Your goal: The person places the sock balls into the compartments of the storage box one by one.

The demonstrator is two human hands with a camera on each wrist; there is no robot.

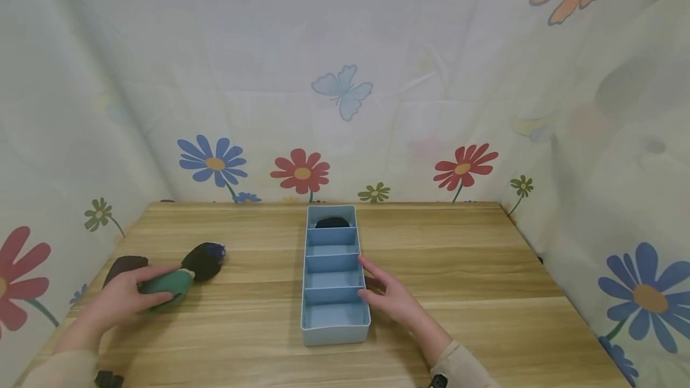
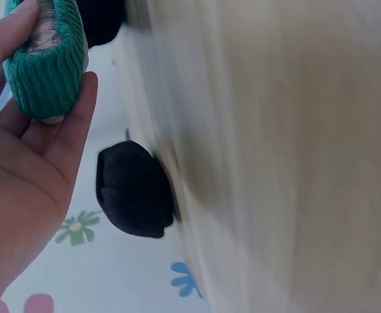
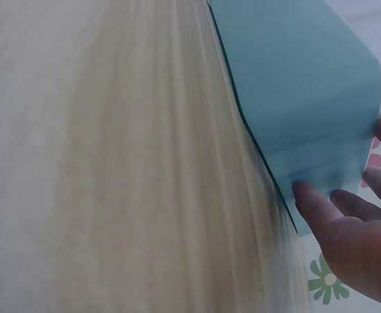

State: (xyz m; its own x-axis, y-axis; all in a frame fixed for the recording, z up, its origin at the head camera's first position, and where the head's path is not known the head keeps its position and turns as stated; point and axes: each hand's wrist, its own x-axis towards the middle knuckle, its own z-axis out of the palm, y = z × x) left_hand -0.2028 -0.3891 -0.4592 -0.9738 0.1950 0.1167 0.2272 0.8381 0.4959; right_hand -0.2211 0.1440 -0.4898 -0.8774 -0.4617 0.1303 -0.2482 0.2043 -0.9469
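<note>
My left hand (image 1: 121, 298) grips a rolled green sock (image 1: 168, 287) between thumb and fingers, low over the left of the table. Its ribbed knit and a pale patch show in the left wrist view. Just beyond it lies a black rolled sock (image 1: 203, 262) with a bluish end, and a dark rolled sock (image 1: 125, 266) sits behind the hand. A light blue divided box (image 1: 336, 335) stands mid-table, with a black bundle (image 1: 332, 223) in its farthest compartment. Against the box's right side rest the extended fingertips of my right hand (image 1: 393, 299).
The wood-grain table (image 1: 458, 256) meets a flower-printed curtain (image 1: 409, 154) at its back, and the same cloth hangs on both sides. Thin dividers split the box into several compartments in a row.
</note>
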